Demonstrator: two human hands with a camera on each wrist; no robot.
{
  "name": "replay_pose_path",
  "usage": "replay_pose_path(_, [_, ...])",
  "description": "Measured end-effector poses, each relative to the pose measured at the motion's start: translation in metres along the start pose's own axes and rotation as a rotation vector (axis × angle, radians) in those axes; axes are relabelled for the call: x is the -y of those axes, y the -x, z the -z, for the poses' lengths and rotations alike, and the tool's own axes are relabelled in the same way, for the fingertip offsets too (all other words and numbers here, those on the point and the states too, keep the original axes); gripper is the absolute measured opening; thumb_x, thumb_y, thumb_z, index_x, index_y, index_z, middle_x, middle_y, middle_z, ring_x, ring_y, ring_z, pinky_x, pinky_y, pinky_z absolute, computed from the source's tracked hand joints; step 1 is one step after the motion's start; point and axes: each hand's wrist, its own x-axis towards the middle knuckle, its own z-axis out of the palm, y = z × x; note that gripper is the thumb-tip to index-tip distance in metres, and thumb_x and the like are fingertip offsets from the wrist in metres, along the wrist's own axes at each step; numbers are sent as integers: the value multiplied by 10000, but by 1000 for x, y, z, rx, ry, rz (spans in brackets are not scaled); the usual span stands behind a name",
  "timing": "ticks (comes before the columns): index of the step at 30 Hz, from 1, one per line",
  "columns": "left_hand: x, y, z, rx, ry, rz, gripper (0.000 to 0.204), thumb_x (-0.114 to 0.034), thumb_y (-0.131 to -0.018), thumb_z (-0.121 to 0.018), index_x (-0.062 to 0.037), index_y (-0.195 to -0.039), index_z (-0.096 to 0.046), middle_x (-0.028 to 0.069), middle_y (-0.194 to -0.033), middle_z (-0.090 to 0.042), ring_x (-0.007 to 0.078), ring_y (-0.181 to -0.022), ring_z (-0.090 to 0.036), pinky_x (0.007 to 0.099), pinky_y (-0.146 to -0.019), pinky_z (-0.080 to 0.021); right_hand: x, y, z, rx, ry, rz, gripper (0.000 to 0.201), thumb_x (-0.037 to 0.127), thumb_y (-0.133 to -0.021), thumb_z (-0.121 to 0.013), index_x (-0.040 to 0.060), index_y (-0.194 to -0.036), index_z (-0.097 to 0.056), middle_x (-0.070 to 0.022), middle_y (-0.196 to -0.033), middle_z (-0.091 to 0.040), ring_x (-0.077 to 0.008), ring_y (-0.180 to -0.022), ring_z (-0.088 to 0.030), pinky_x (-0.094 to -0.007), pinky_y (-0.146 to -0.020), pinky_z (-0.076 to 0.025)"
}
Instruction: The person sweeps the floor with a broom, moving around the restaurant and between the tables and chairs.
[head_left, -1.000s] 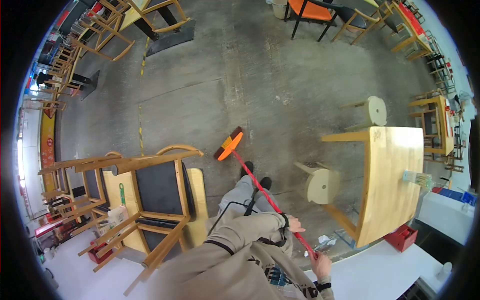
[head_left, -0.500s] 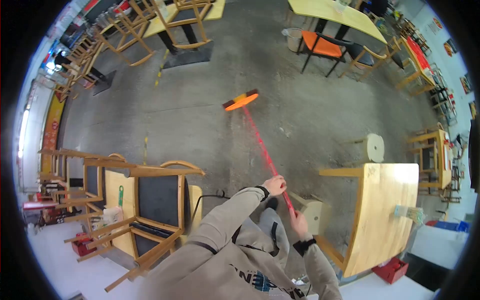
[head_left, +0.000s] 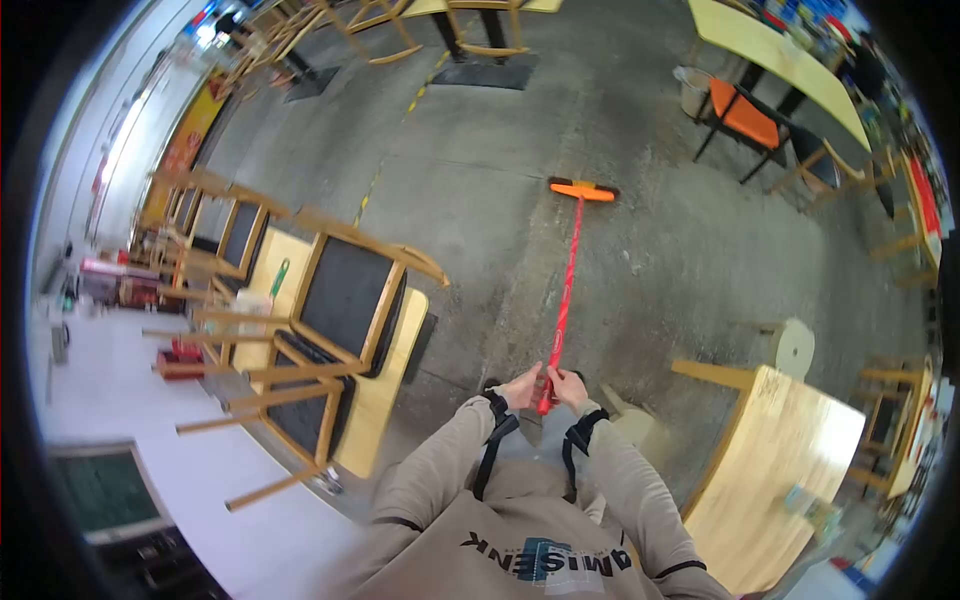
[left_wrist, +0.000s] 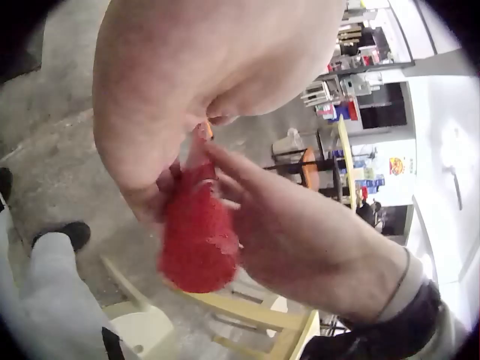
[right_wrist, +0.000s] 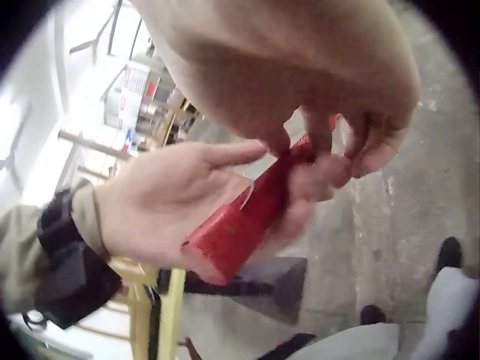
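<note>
A broom with a red handle [head_left: 567, 290] stretches away from the person in the head view, its orange head [head_left: 590, 193] with dark bristles on the grey floor. Both hands are close together at the handle's near end, in front of the torso. The left hand [head_left: 520, 388] holds it from the left, and in the right wrist view this hand's palm [right_wrist: 161, 199] faces up with fingers under the red end. From the other side the right hand [head_left: 571, 388] pinches the handle between thumb and fingertips. The rounded handle end [left_wrist: 199, 251] sticks out between the hands.
Upturned chairs [head_left: 345, 300] rest on a wooden table at left. A wooden table [head_left: 785, 470] stands at right, with a pale stool [head_left: 795, 347] beyond it and another by the legs. An orange-seated chair [head_left: 742, 115] and a bin [head_left: 692, 92] are further ahead.
The broom head has swung forward, away from the person's feet. The hands, earlier spaced apart along the handle, have come together at its end. The head view has turned.
</note>
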Motion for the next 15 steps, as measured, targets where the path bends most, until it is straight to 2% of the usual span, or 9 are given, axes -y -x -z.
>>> replay_pose_path(1, [13,2,1,59,5,-64,594,-625,-885,-360,-118,-1186,-429,102,-942,-548,236,-840,-557,415,-801,-454,-1,4,0,14,34,16,531,507,-895,-383,67,-1090,-608,-200,-991,-639,-365,-952,-602,-406,-822,-466])
replay_pose_path(2, [25,-5,4,9,35,-109,517,-557,-921,-354,-94,-1095,-505,70,-782,-549,194,-681,-556,356,-649,-471,-1,8,-1,41,173,82,546,518,-895,-369,64,-1069,-618,-209,-992,-635,-374,-944,-599,-415,-827,-464])
replay_pose_path(3, [32,-4,5,8,64,-132,517,-557,-921,-354,-94,-1095,-505,70,-782,-549,194,-681,-556,356,-649,-471,1,13,-2,71,311,147,563,529,-895,-356,62,-1048,-628,-218,-992,-630,-383,-936,-596,-424,-831,-461])
replay_pose_path(4, [40,-2,7,-182,-52,-240,496,-535,-926,-360,-82,-1034,-530,56,-735,-540,170,-621,-535,332,-578,-451,4,20,-6,22,294,222,690,583,-899,-309,-21,-983,-633,-239,-917,-638,-376,-961,-593,-435,-841,-430])
replay_pose_path(6, [55,3,11,-511,-196,-405,484,-485,-933,-375,-43,-898,-572,27,-640,-516,117,-482,-468,285,-421,-378,9,15,-19,22,231,205,710,595,-898,-290,-21,-1006,-626,-256,-959,-623,-383,-997,-575,-437,-856,-421])
replay_pose_path(8, [73,15,24,-536,-135,-386,496,-488,-929,-389,-32,-868,-575,27,-626,-511,119,-480,-468,288,-423,-378,5,10,-48,-26,101,172,701,604,-901,-281,2,-1004,-625,-239,-960,-628,-373,-974,-584,-415,-855,-426])
replay_pose_path(9, [88,21,31,-543,-109,-364,509,-491,-925,-402,-21,-838,-578,26,-611,-506,120,-477,-467,291,-424,-378,-10,-4,-64,9,39,171,663,586,-906,-297,5,-1078,-566,-235,-1051,-597,-368,-961,-592,-440,-766,-465])
replay_pose_path(11, [116,41,48,-628,-118,-343,523,-494,-916,-433,-10,-787,-582,13,-590,-500,120,-467,-460,292,-414,-373,15,24,-89,68,-315,-158,627,573,-904,-334,13,-1025,-590,-168,-1034,-608,-281,-932,-615,-433,-726,-497])
replay_pose_path(15, [209,93,80,-554,-45,-406,508,-506,-901,-469,-28,-771,-584,-8,-571,-489,104,-463,-438,279,-422,-354,-37,13,-159,138,-251,-64,576,552,-896,-387,31,-1065,-565,-127,-1010,-609,-236,-933,-614,-431,-719,-510])
